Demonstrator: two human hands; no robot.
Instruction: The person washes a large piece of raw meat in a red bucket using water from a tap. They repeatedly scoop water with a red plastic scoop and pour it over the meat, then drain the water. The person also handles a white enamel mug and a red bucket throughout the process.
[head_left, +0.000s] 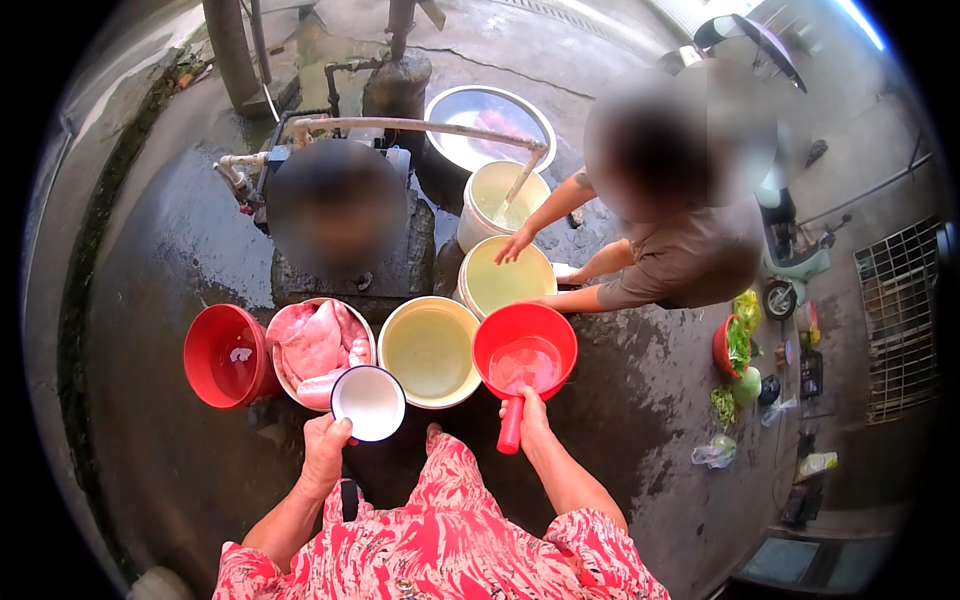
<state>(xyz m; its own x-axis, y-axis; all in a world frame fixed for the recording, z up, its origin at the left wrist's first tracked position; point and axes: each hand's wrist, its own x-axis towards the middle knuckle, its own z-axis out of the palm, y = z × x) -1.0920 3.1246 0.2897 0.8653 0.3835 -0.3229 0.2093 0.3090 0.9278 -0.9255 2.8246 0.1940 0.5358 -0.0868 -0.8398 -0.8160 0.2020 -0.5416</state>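
Note:
My left hand (325, 450) grips the rim of a white enamel bowl with a dark blue edge (368, 403), which overlaps a bucket filled with pink raw meat (315, 341). With my right hand (531, 420) I hold the handle of a red plastic dipper (525, 352); some liquid lies in it. Between bowl and dipper stands a cream bucket of yellowish water (429, 352). At the far left is a red bucket (229, 356). Behind the dipper stands another bucket of yellowish water (510, 277), and beyond it a white bucket (480, 217) takes water from a pipe (517, 184).
A co-worker (675, 255) bends in from the right, one hand over the bucket behind the dipper. A large metal basin (491, 101) stands at the back, near a concrete block (420, 251) with pipework. Vegetables (739, 345) and a scooter (799, 259) are at the right. The ground is wet.

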